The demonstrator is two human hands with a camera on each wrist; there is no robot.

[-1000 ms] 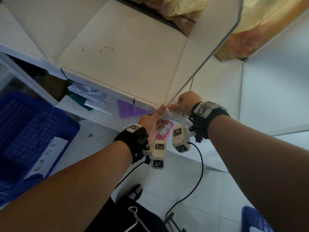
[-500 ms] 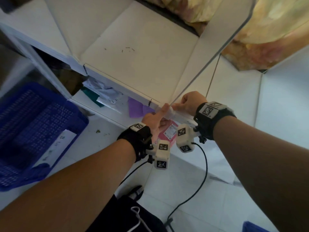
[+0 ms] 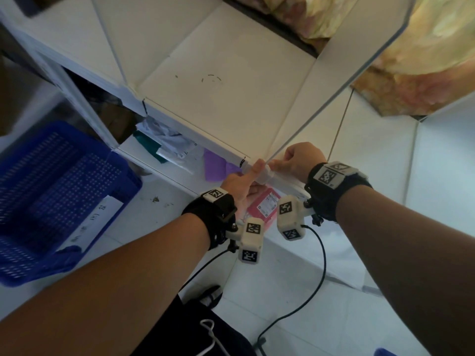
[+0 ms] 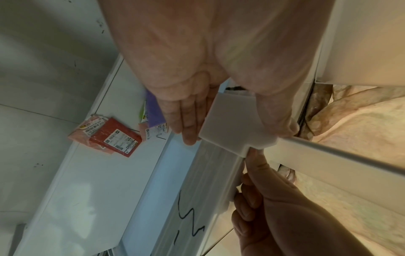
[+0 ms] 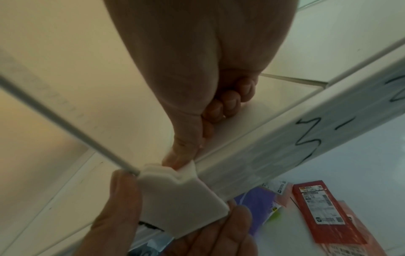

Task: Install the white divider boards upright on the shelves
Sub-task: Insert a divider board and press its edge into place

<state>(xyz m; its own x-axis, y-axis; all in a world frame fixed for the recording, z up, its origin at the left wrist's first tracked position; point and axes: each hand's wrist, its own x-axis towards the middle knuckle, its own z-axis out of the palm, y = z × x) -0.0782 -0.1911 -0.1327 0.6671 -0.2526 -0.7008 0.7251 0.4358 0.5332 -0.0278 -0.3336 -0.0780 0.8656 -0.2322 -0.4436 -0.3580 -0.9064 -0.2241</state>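
A white divider board (image 3: 341, 68) stands upright on the cream shelf (image 3: 231, 80), its grey front edge (image 5: 65, 124) running down to the shelf's front rail (image 5: 306, 138). At that corner sits a small white clip (image 3: 266, 173), also seen close up (image 4: 232, 128) (image 5: 181, 194). My left hand (image 3: 244, 178) pinches the clip between thumb (image 4: 274, 117) and fingers (image 4: 188, 121). My right hand (image 3: 298, 160) is a fist just right of the board's foot. Its thumb tip (image 5: 177, 159) presses on the clip's top, and its other fingers (image 5: 228, 102) stay curled on the shelf.
A second upright divider (image 3: 115, 47) stands further left on the same shelf. On the lower shelf lie red packets (image 4: 114, 136), a purple sheet (image 3: 213, 165) and bagged items (image 3: 167, 145). A blue crate (image 3: 51, 188) stands on the floor at left. A patterned cloth (image 3: 411, 60) hangs behind.
The head view has swung left, so the shelf sits further right in the picture. Both hands stay on the clip at the board's foot.
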